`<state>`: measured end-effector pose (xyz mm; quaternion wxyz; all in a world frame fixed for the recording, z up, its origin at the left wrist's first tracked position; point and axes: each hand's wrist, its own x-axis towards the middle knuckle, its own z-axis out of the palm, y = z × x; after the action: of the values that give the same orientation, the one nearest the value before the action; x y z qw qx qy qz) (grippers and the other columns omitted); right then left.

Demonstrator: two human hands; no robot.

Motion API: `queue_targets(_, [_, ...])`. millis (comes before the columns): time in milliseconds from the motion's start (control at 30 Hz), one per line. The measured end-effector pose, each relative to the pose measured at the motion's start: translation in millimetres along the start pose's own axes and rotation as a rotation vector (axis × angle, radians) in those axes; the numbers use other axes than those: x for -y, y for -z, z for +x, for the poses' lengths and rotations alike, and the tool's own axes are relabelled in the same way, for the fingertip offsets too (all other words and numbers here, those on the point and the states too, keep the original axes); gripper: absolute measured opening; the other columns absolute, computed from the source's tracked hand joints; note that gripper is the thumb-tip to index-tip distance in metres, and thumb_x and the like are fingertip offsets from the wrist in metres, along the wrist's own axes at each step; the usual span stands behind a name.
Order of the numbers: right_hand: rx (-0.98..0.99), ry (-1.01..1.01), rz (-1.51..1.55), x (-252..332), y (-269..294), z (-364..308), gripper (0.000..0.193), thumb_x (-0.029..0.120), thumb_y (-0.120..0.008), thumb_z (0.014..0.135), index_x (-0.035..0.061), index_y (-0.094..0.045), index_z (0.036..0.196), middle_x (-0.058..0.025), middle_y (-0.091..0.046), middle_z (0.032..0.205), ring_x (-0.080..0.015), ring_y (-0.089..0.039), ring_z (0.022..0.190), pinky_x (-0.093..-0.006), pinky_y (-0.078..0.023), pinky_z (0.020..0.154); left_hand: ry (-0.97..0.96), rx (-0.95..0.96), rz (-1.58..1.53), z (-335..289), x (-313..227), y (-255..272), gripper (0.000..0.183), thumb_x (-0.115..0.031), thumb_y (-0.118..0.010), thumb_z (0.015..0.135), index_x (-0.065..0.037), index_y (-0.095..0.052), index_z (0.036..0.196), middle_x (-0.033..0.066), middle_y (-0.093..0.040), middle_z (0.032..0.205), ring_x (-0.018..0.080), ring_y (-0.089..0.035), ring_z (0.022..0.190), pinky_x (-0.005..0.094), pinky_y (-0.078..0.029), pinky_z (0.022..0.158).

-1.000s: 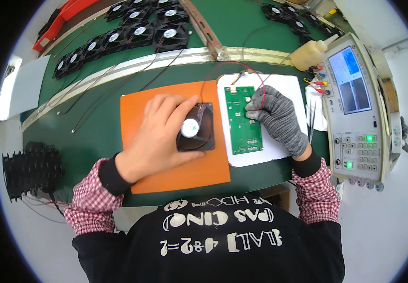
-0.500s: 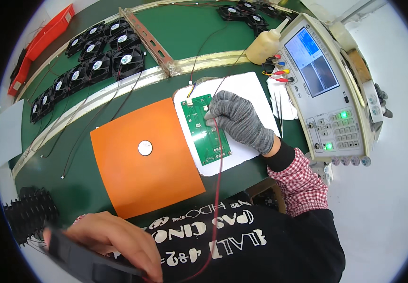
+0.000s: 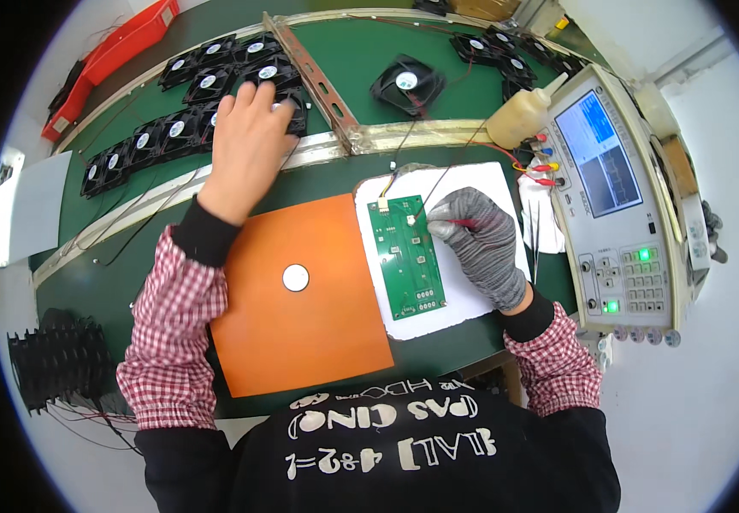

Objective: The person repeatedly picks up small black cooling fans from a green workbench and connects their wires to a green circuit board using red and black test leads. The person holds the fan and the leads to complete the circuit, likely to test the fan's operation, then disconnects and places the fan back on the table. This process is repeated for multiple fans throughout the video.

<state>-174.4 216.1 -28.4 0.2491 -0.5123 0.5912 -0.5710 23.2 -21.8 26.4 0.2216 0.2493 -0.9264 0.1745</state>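
White round-labelled black fans (image 3: 183, 104) lie under the spread, flat left hand (image 3: 247, 145), while the gloved right hand (image 3: 476, 244) pinches a red probe (image 3: 464, 223) beside the green circuit board (image 3: 405, 254).

The person wore a black top with pale block lettering across the chest, seen upside down from above. Under it came a shirt in a red and white check, its sleeves showing on both forearms. Each checked sleeve ended in a snug black ribbed cuff at the wrist. The left hand (image 3: 248, 145) was bare. The right hand (image 3: 481, 244) was covered by a knitted glove in mottled grey, fitting closely over the fingers and reaching to the black cuff.
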Motion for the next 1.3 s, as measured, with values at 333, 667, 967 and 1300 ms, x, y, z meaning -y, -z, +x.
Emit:
queue_targets(333, [0.482,-0.081,0.256,38.9,-27.2,-7.7,0.034,0.01,-0.081,0.078,0.0059,-0.067,0.109,-0.003,-0.067,0.093,-0.0111,-0.064,0.087,-0.0265,-0.051,0.079,-0.509,-0.403,-0.37,-53.6,-75.4,83.9,0.023,-0.017,-0.064,0.056,-0.009,-0.062,0.078,0.0007,-0.049,0.071,0.0171,-0.047,0.062,0.031,-0.035,0.053])
queue_targets(667, [0.967,-0.111,0.338,51.2,0.2,-28.5,0.008,0.008,-0.074,0.082,0.0071,-0.072,0.089,-0.0057,-0.068,0.093,-0.0171,-0.066,0.088,-0.0295,-0.053,0.077,0.439,-0.68,-0.865,-58.9,72.0,127.8,0.018,-0.015,-0.059,0.096,0.0,-0.068,0.098,0.0066,-0.063,0.101,0.0077,-0.057,0.083,0.0216,-0.048,0.07])
queue_targets(967, [0.197,-0.171,0.104,9.9,0.7,6.8,0.019,0.004,-0.072,0.083,0.0034,-0.069,0.102,-0.0055,-0.068,0.089,-0.0157,-0.065,0.088,-0.0294,-0.053,0.084,0.219,0.296,-0.881,-115.8,-59.7,63.6,0.051,-0.012,-0.082,0.068,-0.005,-0.055,0.11,0.0174,-0.046,0.115,0.0363,-0.048,0.109,0.0438,-0.038,0.098])
queue_targets(1300, [0.29,0.397,-0.495,2.6,-5.2,8.5,0.015,0.004,-0.071,0.078,0.0099,-0.068,0.091,-0.0074,-0.065,0.088,-0.0272,-0.064,0.087,-0.0365,-0.052,0.081,-0.007,0.259,-0.721,-114.8,-64.8,64.4,0.102,-0.027,-0.091,0.051,-0.001,-0.044,0.138,0.0171,-0.053,0.123,0.0368,-0.047,0.116,0.0462,-0.037,0.098])
